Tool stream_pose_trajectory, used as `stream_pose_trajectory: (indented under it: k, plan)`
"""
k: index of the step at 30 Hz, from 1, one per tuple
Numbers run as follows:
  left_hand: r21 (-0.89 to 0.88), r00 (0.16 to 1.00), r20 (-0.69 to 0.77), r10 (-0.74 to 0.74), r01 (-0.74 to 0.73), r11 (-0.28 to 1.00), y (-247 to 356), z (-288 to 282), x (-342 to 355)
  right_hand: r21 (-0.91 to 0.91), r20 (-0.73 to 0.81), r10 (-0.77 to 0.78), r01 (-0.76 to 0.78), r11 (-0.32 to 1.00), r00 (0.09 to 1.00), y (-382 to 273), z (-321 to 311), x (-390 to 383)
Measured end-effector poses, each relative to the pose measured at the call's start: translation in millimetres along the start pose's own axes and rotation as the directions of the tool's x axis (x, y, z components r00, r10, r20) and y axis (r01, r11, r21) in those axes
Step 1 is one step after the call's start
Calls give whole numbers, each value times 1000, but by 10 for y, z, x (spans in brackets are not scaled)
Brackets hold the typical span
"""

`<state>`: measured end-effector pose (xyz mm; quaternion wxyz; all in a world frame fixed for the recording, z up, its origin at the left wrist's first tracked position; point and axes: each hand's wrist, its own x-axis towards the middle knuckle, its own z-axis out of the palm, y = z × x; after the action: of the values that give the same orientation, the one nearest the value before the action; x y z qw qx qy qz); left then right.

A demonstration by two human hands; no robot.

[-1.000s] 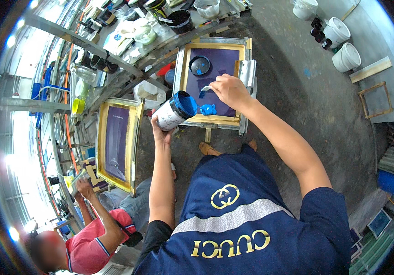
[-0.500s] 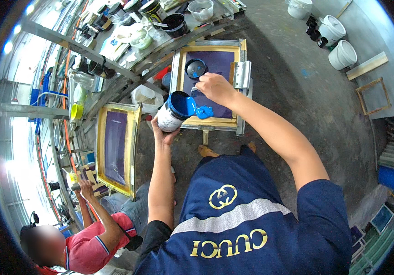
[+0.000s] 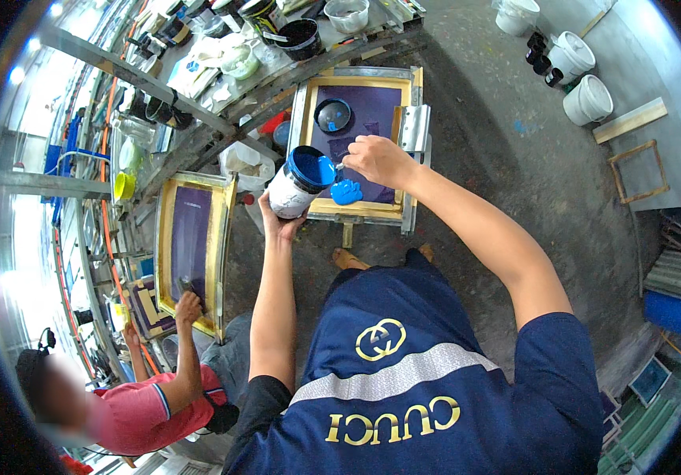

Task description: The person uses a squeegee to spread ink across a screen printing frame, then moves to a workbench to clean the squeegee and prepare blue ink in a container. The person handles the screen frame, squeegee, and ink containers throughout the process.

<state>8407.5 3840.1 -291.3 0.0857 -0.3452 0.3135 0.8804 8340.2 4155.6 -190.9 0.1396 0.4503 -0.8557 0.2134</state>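
My left hand (image 3: 281, 218) grips a white tub (image 3: 291, 196) of blue ink from below and tilts it, mouth facing up and right. Blue ink (image 3: 312, 167) coats the tub's rim and inside. My right hand (image 3: 380, 162) is closed just right of the mouth; a small pale end pokes from its fingers, too little to name. Below both hands stands a screen-printing frame (image 3: 301, 119) with purple mesh (image 3: 376, 99). A thick blob of blue ink (image 3: 347, 191) appears to lie on the mesh. A round black lid (image 3: 332, 115) with blue smears rests near its far end.
Left, a co-worker in a red shirt (image 3: 130, 416) reaches over a second screen frame (image 3: 162, 237). A bench (image 3: 237, 99) with tubs runs along the back left. White buckets (image 3: 588, 98), a board and a wooden frame (image 3: 639, 172) stand right. A metal piece (image 3: 415, 128) sits on the near frame's right edge.
My right hand has shifted slightly lower and the tub a little upward. The co-worker's hand has come over the left screen. The whole view has drifted slightly.
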Motion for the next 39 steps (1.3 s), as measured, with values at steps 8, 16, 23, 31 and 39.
stream_pose_trajectory:
  k: [8, 16, 23, 31, 39]
  plan:
    - [-9, 998, -8, 57, -57, 998, -25, -215, 88, -10, 4, -76, 76, 997, 997, -173, -421, 168]
    - [-196, 995, 46, -87, 94, 976, -74, -491, 40, -18, -28, -107, 107, 994, 994, -327, -892, 572]
    - [-182, 973, 200, -118, 155, 971, -225, -458, -75, -24, 69, -329, 331, 943, 942, -306, -515, 1036]
    - [-283, 992, 108, -58, 86, 955, -402, -423, 45, 41, 429, 167, -204, 978, 888, -157, -311, 826]
    - [-312, 987, 138, -77, 117, 943, -471, -266, -59, 58, 193, -240, 233, 971, 952, -506, -659, 1079]
